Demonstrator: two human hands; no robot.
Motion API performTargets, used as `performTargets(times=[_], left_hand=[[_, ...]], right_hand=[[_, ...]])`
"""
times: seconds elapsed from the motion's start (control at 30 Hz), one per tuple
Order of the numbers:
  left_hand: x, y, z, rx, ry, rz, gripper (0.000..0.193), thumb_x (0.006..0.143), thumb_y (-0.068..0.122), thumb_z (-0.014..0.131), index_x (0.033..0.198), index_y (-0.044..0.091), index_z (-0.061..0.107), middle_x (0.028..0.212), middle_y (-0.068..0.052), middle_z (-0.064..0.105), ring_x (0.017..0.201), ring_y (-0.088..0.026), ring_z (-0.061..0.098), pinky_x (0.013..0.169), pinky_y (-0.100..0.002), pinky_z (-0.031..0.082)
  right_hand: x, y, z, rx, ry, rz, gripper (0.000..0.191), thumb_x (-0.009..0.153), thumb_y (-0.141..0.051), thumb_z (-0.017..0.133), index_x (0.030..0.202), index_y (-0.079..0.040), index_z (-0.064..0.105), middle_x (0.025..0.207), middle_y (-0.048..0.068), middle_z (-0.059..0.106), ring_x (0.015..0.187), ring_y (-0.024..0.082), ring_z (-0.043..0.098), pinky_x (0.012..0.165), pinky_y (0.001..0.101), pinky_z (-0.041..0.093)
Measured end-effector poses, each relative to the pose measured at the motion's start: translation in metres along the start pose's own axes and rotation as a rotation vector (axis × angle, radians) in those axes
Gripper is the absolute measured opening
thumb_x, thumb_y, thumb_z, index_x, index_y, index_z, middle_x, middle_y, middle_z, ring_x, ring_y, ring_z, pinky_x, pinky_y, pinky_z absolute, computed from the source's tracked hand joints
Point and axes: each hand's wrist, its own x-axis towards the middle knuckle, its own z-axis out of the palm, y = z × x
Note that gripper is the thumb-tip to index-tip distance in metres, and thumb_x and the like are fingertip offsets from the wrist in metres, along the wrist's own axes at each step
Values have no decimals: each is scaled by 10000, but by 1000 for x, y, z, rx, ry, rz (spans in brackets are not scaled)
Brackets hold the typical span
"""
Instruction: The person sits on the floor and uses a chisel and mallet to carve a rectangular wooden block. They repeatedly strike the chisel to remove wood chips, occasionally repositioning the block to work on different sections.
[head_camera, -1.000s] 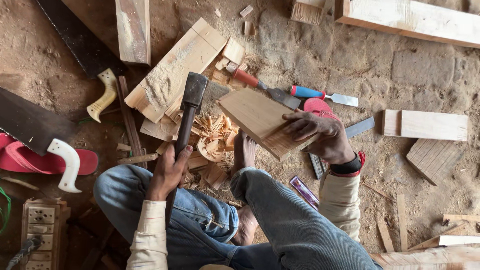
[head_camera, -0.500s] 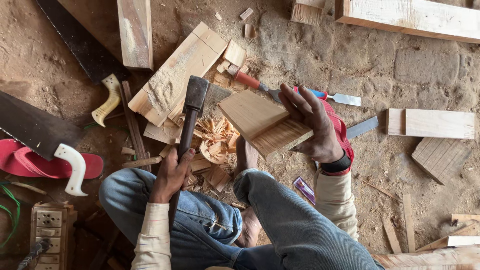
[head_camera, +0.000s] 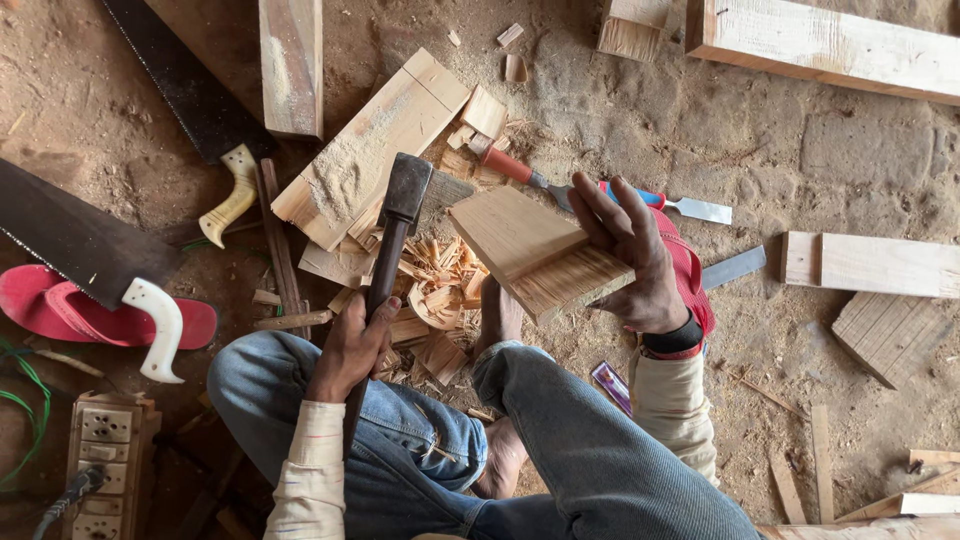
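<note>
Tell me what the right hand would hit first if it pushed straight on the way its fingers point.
The right hand, gripping the wooden block, points up-left. Just beyond its fingertips lies the red-handled chisel on the ground, probably first, though height is unclear.

The person sits on the ground, knees drawn up. The left hand (head_camera: 352, 345) grips a hammer (head_camera: 392, 250) whose head lies over a heap of wood chips (head_camera: 440, 290). Just right of it, the right hand (head_camera: 635, 262) holds a wooden block (head_camera: 530, 250) above a bare foot (head_camera: 498, 315). Behind the block lie two chisels (head_camera: 525, 172) — side by side. A long plank (head_camera: 375, 145) sits behind the hammer. Far left lie two saws (head_camera: 85, 245) and a sandal (head_camera: 60, 305); a socket board (head_camera: 105, 465) lies nearer — bottom left.
</note>
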Motion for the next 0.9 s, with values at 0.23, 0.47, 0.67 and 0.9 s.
performTargets(times=[0.23, 0.47, 0.67, 0.9], left_hand=[[-1, -3, 3, -4, 0, 6, 429, 952, 495, 593, 1036, 81, 516, 500, 19, 479, 338, -87, 447, 297, -280, 430], [-2, -7, 2, 2, -25, 79, 398, 978, 470, 555, 1068, 82, 556, 477, 20, 479, 320, -88, 435, 280, -287, 403], [-4, -21, -5, 28, -5, 21, 413, 971, 477, 574, 1031, 68, 549, 502, 16, 493, 341, -95, 472, 288, -297, 432], [-6, -19, -4, 20, 25, -43, 416, 971, 461, 597, 1020, 51, 540, 538, 1, 491, 365, -113, 499, 291, -295, 433]], right_hand=[[0, -1, -1, -90, -56, -53, 1187, 840, -315, 891, 1702, -176, 87, 1794, 196, 135, 1683, 327, 205, 1387, 499, 244], [-18, 55, -32, -209, 202, -317, 437, 953, -156, 798, 1350, -102, 624, 1417, 125, 649, 1297, 228, 624, 1208, 435, 453], [-54, 96, -92, 193, 527, -240, 216, 923, -48, 806, 1109, -71, 699, 1148, 79, 715, 1112, 254, 704, 1091, 499, 553], [-127, 68, -139, -97, 726, 82, 405, 854, -121, 822, 1225, -19, 691, 1219, 150, 721, 1136, 262, 717, 1038, 451, 584]])
